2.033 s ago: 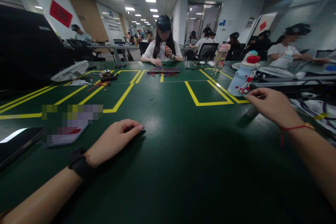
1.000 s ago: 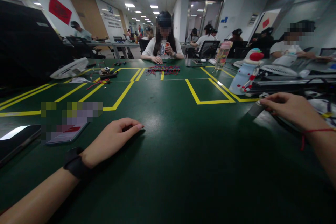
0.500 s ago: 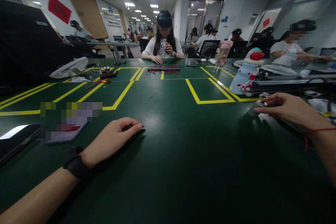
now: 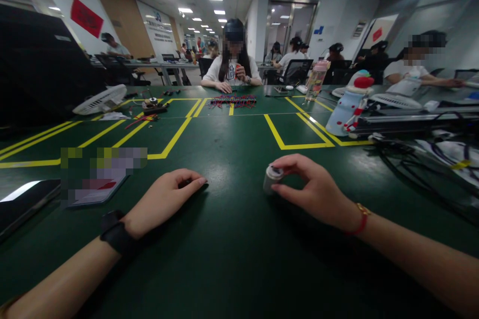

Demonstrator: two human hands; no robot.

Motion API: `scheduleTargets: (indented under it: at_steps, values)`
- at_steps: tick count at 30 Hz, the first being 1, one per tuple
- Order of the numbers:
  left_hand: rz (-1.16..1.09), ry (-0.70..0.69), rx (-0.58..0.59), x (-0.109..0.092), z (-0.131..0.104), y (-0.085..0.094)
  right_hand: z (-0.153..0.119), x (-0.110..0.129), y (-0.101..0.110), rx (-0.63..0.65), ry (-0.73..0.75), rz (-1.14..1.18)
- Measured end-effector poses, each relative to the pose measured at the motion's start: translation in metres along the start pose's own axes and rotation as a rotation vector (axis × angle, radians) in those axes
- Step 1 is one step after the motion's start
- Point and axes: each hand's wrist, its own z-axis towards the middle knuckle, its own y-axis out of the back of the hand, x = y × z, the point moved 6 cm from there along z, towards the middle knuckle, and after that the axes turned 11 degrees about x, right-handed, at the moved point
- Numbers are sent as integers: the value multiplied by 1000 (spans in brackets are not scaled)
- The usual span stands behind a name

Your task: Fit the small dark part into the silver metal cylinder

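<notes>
Right hand (image 4: pixel 318 194): pinching small grey cylinder (image 4: pixel 270 183), near-upright (an off-centre squeeze could tip it). Left hand (image 4: pixel 164 200): loosely curled on counter (image 4: pixel 232 259); grip's contents hidden.

Odds and Ends Edging the Counter (image 4: pixel 232 269)

Left of the left hand (image 4: pixel 160 202), a dark phone (image 4: pixel 28 212) is lying beside a partly pixelated flat object (image 4: pixel 97 194). Beyond that hand, a white fan (image 4: pixel 103 100) is resting near loose red wires (image 4: pixel 147 118). Farther out, between it and the right hand (image 4: pixel 310 189), a strip of red and blue wires (image 4: pixel 232 101) is lying before a seated person (image 4: pixel 219 71) in white. Past the right hand, a light-blue bottle (image 4: pixel 340 113) is standing, a pink-lidded bottle (image 4: pixel 315 84) rising behind, and black cables (image 4: pixel 389 153) are sprawling farther right.
</notes>
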Motion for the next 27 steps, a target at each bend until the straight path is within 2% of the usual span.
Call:
scheduleTargets:
  at_steps: [3, 7, 9, 11, 14, 18, 22, 25, 27]
  values:
    - [17, -8, -2, 1, 0, 0, 2, 9, -26, 83, 13, 32]
    - [34, -16, -38, -6, 0, -4, 0, 2, -36, 105, -19, 99]
    - [29, -77, -100, -22, -3, -6, 0, -2, -37, 102, -36, 159]
    - [11, -213, -139, -47, -6, -12, 0, -5, -40, 110, -50, 233]
    - [-21, -378, -132, -85, -8, -24, 0, -7, -44, 121, -47, 291]
    - [-23, -434, -77, -114, 1, -38, 0, -7, -43, 99, -17, 242]
    - [-44, -407, -111, -113, 3, -33, -2, -6, -40, 73, -11, 184]
    - [-39, -354, -139, -100, 1, -28, -2, -7, -39, 58, -17, 156]
    - [-12, -321, -94, -89, 4, -33, -2, -7, -38, 59, -25, 140]
